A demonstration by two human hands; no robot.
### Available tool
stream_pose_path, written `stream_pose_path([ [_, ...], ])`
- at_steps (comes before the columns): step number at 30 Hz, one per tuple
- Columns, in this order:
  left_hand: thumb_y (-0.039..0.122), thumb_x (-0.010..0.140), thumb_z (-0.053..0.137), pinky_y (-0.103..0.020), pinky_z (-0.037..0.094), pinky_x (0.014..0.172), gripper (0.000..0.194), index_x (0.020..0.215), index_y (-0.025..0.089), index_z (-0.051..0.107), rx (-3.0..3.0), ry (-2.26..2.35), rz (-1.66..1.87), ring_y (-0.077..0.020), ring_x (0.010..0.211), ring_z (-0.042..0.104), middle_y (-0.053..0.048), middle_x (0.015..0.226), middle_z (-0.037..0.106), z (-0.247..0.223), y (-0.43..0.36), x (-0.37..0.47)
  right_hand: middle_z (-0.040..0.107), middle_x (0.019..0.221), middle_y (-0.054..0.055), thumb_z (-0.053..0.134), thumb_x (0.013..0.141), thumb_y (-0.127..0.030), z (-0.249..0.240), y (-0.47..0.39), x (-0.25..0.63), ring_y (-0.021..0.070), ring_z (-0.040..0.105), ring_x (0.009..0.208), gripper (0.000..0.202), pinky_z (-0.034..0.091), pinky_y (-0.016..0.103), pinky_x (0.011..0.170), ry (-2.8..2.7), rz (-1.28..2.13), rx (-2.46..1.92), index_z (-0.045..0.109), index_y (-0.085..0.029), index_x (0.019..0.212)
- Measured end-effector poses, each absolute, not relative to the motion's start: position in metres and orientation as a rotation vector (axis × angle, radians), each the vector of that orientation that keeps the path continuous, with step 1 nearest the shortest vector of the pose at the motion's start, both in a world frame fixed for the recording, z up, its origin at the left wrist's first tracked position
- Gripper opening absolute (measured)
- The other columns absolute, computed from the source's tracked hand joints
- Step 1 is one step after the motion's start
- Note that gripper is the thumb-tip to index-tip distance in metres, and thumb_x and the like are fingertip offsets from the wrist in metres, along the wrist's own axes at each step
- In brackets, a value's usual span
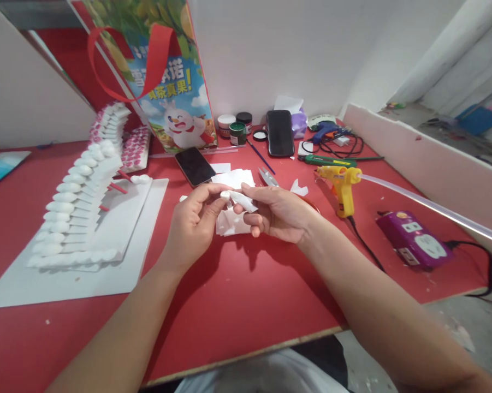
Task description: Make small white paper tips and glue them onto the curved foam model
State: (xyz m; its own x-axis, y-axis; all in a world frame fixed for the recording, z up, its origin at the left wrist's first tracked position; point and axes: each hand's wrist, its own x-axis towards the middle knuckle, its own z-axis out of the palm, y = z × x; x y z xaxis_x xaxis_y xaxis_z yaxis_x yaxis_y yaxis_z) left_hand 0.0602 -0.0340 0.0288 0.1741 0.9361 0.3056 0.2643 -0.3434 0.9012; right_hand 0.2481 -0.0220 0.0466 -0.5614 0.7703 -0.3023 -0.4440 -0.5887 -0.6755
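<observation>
Between my hands, over the red table (237, 305), is a small rolled piece of white paper (244, 201). My left hand (190, 228) pinches its left end between thumb and fingertips. From the right, my right hand (280, 212) grips the same piece, thumb on top and fingers curled beneath. Below and behind them lie loose white paper pieces (231, 225), partly hidden by the fingers. A pair of scissors or pliers (267, 176) pokes out past my right hand, its other end covered. To the right rests a yellow glue gun (342, 188) with a clear glue stick.
A curved row of white round-tipped paper pieces (67, 207) stands on a white board (147, 240) at left. Behind are a phone (195, 166), a gift bag (184, 109), paint jars (237, 132) and a dark device (280, 134). A purple power strip (413, 238) sits right, its cable trailing.
</observation>
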Motion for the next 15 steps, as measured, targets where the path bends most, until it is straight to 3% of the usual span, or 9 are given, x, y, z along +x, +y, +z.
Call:
stream_pose_path([
  [5, 0.032, 0.097, 0.064, -0.030, 0.053, 0.084, 0.020, 0.110, 0.019, 0.072, 1.722, 1.127, 1.195, -0.0189, 0.092, 0.071, -0.005, 0.104, 0.078, 0.0302, -0.0343, 0.0606, 0.063, 0.073, -0.001, 0.054, 0.103, -0.020, 0.0487, -0.0252, 0.2479, 0.0042, 0.045, 0.045, 0.021, 0.061, 0.023, 0.044, -0.763, 2.108, -0.771, 0.068, -0.009, 0.090],
  [8, 0.033, 0.098, 0.064, -0.030, 0.054, 0.083, 0.020, 0.111, 0.019, 0.072, 1.718, 1.116, 1.187, -0.0188, 0.089, 0.072, -0.005, 0.101, 0.079, 0.0312, -0.0346, 0.0608, 0.061, 0.073, -0.002, 0.070, 0.093, -0.021, 0.0489, -0.0259, 0.2493, 0.0034, 0.045, 0.047, 0.015, 0.061, 0.022, 0.045, -0.820, 2.077, -0.790, 0.069, -0.009, 0.085],
  [15, 0.034, 0.095, 0.068, -0.027, 0.055, 0.078, 0.019, 0.105, 0.018, 0.073, 1.670, 1.124, 1.206, -0.0175, 0.087, 0.072, -0.005, 0.098, 0.078, 0.0323, -0.0361, 0.0619, 0.062, 0.068, -0.002, 0.092, 0.068, -0.035, 0.0491, -0.0261, 0.2489, 0.0051, 0.048, 0.046, 0.033, 0.063, 0.028, 0.046, -1.078, 1.792, -0.950, 0.072, -0.010, 0.076],
])
